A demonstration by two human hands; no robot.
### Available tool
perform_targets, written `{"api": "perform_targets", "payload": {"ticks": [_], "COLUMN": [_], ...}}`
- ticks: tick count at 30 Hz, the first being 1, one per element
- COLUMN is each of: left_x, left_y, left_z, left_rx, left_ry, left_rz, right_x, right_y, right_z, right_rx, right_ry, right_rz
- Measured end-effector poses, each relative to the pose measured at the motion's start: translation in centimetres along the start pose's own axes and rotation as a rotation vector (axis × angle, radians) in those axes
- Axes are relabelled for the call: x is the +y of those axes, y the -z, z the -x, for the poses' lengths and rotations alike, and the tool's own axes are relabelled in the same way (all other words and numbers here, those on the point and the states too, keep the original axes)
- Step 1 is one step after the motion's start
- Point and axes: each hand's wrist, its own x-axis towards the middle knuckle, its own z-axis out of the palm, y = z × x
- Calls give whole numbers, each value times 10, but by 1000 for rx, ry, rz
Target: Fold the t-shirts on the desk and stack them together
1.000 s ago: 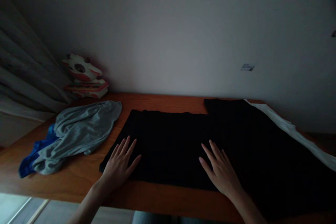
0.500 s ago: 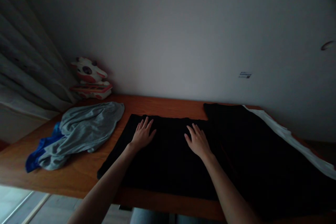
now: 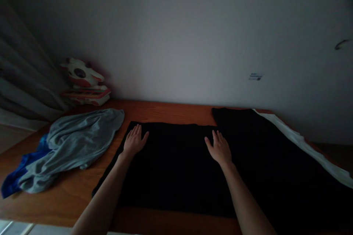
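Note:
A black folded cloth [image 3: 176, 165], its garment kind too dark to make out, lies flat on the wooden table in front of me. My left hand [image 3: 135, 140] rests palm down near its far left corner, fingers stretched out and thumb apart. Toward its far right corner my right hand [image 3: 220, 146] lies flat too, thumb spread from the fingers. Neither hand grips anything. To the right, touching or overlapping the cloth, spreads a larger black garment [image 3: 270, 161]; the border between the two is hard to see.
On the left lies a crumpled grey garment [image 3: 82, 139] with a blue part [image 3: 24, 169]. A toy cow with a keyboard [image 3: 85, 82] stands in the back left corner by a curtain [image 3: 19, 95]. White fabric [image 3: 289, 132] shows along the right edge. A wall [image 3: 176, 44] rises behind the table [image 3: 162, 109].
My hands have slid apart over the black cloth, the left one leftward and the right one rightward. The cloth's far edge looks smoother. The view has shifted slightly.

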Motion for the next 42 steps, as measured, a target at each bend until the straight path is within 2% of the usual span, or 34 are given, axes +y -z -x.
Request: {"api": "perform_targets", "payload": {"ticks": [6, 13, 21, 27, 31, 33, 36, 40, 42], "left_x": [-10, -17, -17, -19, -22, -18, -8, 5, 11], "left_y": [-6, -6, -1, 2, 5, 12, 26, 39, 40], "left_z": [-8, -11, -11, 1, 13, 16, 15, 3, -6], "left_rx": [107, 227, 200, 222, 175, 124, 36, -95, -143], "left_ry": [107, 57, 6, 7, -22, 18, 123, 46, 58], "left_rz": [30, 61, 118, 149, 150, 108, -3, -41, -52], "right_x": [-2, 0, -4, -4, -4, -6, -10, -9, -4], "right_y": [-4, -4, 1, 4, 3, 7, 22, 46, 54], "right_z": [0, 0, 10, 35, 57, 64, 65, 57, 56], "right_rx": [84, 192, 241, 271, 297, 289, 232, 115, 84], "right_ry": [-22, -66, -73, -76, -88, -111, -130, -83, -45], "right_rz": [16, -20, -78, -87, -98, -88, -45, -44, -64]}}
